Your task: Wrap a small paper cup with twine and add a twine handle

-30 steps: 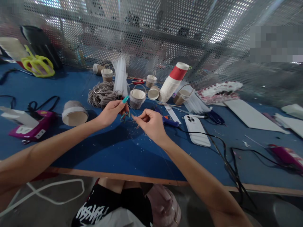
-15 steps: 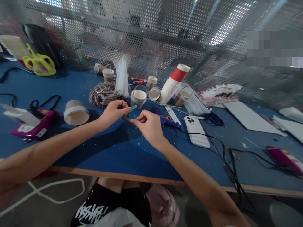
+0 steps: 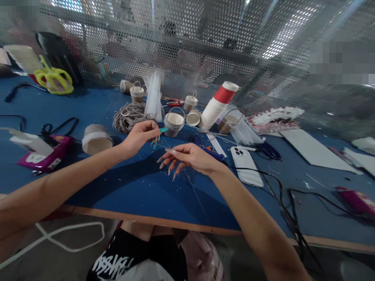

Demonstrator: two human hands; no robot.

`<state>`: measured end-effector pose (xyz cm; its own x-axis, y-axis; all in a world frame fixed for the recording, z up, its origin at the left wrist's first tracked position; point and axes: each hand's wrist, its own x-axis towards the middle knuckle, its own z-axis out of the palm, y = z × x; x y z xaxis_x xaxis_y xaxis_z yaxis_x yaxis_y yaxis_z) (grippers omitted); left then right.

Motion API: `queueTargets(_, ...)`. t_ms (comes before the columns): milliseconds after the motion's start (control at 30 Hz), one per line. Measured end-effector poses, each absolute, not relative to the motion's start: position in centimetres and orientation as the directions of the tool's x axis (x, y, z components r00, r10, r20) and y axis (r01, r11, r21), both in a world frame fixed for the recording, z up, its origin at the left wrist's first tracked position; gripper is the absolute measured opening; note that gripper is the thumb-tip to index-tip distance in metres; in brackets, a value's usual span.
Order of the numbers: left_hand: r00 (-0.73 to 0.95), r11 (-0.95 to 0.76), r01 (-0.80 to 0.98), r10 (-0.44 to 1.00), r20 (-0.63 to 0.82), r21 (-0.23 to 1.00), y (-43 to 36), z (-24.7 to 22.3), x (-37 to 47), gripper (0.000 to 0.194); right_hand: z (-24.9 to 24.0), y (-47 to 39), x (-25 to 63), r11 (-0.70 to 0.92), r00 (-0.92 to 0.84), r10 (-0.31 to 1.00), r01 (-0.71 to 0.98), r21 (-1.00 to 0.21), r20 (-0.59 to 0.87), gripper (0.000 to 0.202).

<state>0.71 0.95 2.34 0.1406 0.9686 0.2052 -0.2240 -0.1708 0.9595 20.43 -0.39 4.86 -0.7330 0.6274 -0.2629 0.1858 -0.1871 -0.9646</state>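
Note:
My left hand (image 3: 143, 134), with teal nails, is closed in a pinch above the blue table. Whatever sits between its fingertips is too small to make out. Just to the right, my right hand (image 3: 191, 158) hangs palm down with its fingers spread apart. A fine, clear thread (image 3: 195, 192) trails below the right hand toward the table's front edge. Behind my hands stands a small bucket with a loop handle (image 3: 174, 124). A blue glue gun (image 3: 209, 149) lies partly hidden beyond my right hand.
Around are a grey cord bundle (image 3: 129, 118), a stack of paper cups (image 3: 215, 109), a white phone (image 3: 247, 166), a larger cup on its side (image 3: 96, 141) and a magenta box (image 3: 48, 154). Black cables (image 3: 281, 195) cross the right side. A perforated metal panel (image 3: 190, 47) closes off the back.
My right hand has opened from a pinch, spreading its fingers and moving slightly right and down. My left hand stays pinched in nearly the same spot. The view has shifted slightly.

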Motion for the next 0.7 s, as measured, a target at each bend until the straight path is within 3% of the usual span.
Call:
queueTargets(133,0.145,-0.165,-0.218,0.969,0.199,0.962,0.85,2.33,0.73,0.024,5.16,0.00,21.05,-0.226,-0.723,0.598,0.261,-0.938,-0.346,0.027)
queueTargets(333,0.127,-0.175,-0.145,0.973,0.194,0.974,0.82,2.46,0.82,0.028,5.00,-0.14,20.98,-0.203,-0.624,0.692,0.316,-0.927,-0.364,0.030)
queueTargets(500,0.101,-0.242,-0.013,0.965,0.242,0.970,1.08,2.71,0.64,0.031,5.37,-0.48,20.76,-0.103,-0.496,0.823,0.349,-0.932,-0.277,0.031)
queueTargets(700,0.095,-0.284,0.077,0.956,0.277,0.956,1.21,2.89,0.44,0.030,5.15,-0.90,20.58,0.075,-0.367,0.924,0.448,-0.891,-0.106,0.014)
